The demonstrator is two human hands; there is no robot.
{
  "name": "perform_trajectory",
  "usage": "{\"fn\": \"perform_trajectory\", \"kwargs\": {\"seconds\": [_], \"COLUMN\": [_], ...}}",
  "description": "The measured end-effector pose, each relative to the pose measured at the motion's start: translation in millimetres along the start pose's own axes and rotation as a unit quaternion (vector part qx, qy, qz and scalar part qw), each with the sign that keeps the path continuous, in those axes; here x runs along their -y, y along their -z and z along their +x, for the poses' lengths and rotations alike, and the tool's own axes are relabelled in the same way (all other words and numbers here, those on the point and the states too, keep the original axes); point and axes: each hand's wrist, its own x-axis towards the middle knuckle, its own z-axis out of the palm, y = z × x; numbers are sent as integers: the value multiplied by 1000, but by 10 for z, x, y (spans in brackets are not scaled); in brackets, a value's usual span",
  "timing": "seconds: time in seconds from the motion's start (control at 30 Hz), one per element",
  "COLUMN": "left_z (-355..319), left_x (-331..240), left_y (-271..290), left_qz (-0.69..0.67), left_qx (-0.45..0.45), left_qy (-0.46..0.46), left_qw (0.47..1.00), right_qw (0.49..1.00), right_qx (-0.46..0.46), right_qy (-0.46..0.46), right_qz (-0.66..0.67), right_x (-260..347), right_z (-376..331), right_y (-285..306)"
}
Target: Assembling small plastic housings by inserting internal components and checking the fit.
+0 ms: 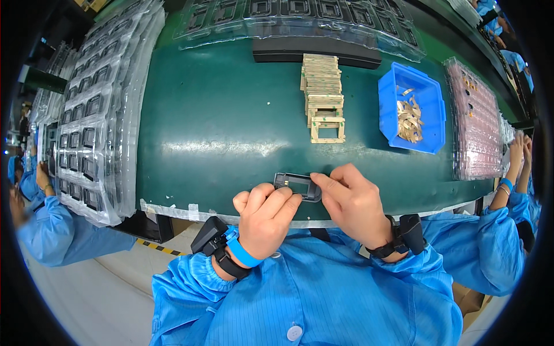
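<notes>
The housing (313, 194) sits between your two hands, over the near edge of the table (208, 109); it is dark grey, with a window through its middle and small gold-coloured contacts toward its left end. Your left hand (266, 220) curls its fingers over the housing's near left side and grips it; its thumb is hidden. Your right hand (355, 200) is bent, with one tip on the housing's far right edge; you may be gripping that edge or only touching it, I cannot tell which. You wear a blue band (242, 252) and a black strap on the left wrist, and a black strap (384, 249) on the right.

Beyond your hands, overlapping tan frames (321, 92) with green marks run in a column toward a black bar (277, 53). To their right stands a blue bin (389, 106) with tan pieces (410, 122) inside, and farther right a stack of pinkish trays (478, 130). Clear trays (109, 104) of black parts are stacked on the left; another clear tray (271, 24) lies at the far side. Co-workers in blue are at both sides.
</notes>
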Motion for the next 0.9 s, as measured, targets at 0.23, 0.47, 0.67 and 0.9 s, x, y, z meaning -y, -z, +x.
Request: {"fn": "perform_trajectory", "kwargs": {"seconds": [0.23, 0.47, 0.67, 0.9], "left_z": [-34, -37, -37, -61], "left_x": [5, 61, 62, 28], "left_y": [-14, -32, -24, -13], "left_qz": [-13, -16, -17, -14], "left_qx": [13, 27, 22, 28], "left_qy": [-18, -32, -49, -50], "left_qw": [1000, 999, 998, 998], "right_qw": [997, 997, 945, 918], "right_qx": [33, 48, 230, 244], "right_qy": [49, 60, 217, 283], "right_qz": [-46, 10, -87, -133], "right_x": [9, 26, 76, 116], "right_z": [-32, 314, 709, 779], "right_y": [2, 53, 31, 5]}}
